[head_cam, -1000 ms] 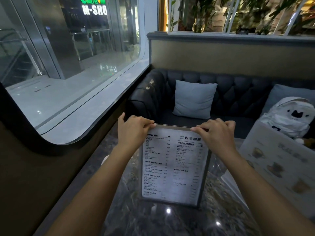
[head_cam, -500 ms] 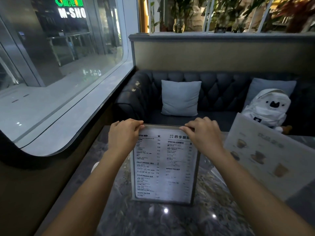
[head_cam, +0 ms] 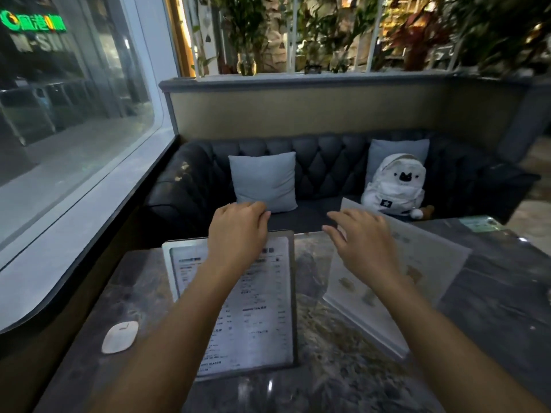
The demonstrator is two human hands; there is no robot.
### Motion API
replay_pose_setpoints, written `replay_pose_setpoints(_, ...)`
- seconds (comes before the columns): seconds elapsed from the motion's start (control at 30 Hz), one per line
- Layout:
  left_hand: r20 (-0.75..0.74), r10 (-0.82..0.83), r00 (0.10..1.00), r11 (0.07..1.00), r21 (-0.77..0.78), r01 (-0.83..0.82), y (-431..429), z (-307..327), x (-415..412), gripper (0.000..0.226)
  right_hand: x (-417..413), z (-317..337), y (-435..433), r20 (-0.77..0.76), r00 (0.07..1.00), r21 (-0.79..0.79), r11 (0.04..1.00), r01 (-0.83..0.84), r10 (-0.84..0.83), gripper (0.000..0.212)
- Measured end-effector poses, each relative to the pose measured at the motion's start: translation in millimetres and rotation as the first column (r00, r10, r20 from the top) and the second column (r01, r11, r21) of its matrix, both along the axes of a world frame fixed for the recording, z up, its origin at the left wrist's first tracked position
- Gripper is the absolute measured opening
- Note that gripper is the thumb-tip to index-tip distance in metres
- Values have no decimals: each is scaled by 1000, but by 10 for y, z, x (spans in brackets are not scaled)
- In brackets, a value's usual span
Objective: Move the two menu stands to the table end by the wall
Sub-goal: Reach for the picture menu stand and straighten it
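Note:
A framed menu stand (head_cam: 262, 317) with printed text stands on the dark marble table (head_cam: 343, 383), near the window side. My left hand (head_cam: 238, 236) hovers over its top edge with fingers loosely curled, hiding part of that edge and gripping nothing I can see. A second, pale menu stand (head_cam: 429, 263) with drink pictures stands to the right, turned at an angle. My right hand (head_cam: 363, 248) is in front of it with fingers spread, holding nothing.
A white oval device (head_cam: 120, 336) lies on the table's left side by the window wall (head_cam: 74, 204). Beyond the table a dark tufted sofa (head_cam: 325, 162) holds two grey cushions and a white backpack (head_cam: 395, 186). A green card (head_cam: 477, 225) lies far right.
Both hands have come off the top edge of the text menu stand. My right hand has shifted right, toward the picture stand. The view has tilted up and swung right.

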State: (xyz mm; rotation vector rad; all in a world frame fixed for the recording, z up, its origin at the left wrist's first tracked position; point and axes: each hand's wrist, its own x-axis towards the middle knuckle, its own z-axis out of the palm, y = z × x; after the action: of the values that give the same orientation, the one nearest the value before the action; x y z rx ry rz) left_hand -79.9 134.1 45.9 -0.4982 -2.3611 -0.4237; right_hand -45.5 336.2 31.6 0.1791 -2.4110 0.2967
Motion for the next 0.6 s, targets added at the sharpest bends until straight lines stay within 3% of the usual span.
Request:
replay_pose_setpoints(0.2,2,-255,967,967,-6,255,809,66,-122,17,146,-32,630,-33,985,35,985,170,-169,16)
replay_pose_setpoints(0.3,28,-315,949,949,-18,315,1167,47,-176,23,230,-54,862,-52,974,85,970,226,-222,17)
replay_pose_setpoints(0.4,76,-332,940,941,-45,336,1414,-14,-244,31,287,-117,1049,-37,964,116,957,267,-265,23)
replay_pose_setpoints(0.53,254,-258,932,918,-236,318,1555,-106,-347,41,347,-182,1205,-70,955,118,948,296,-289,23)
replay_pose_setpoints(0.6,310,-233,922,915,-251,316,1562,-144,-380,42,369,-190,1257,-100,953,118,948,295,-284,27)
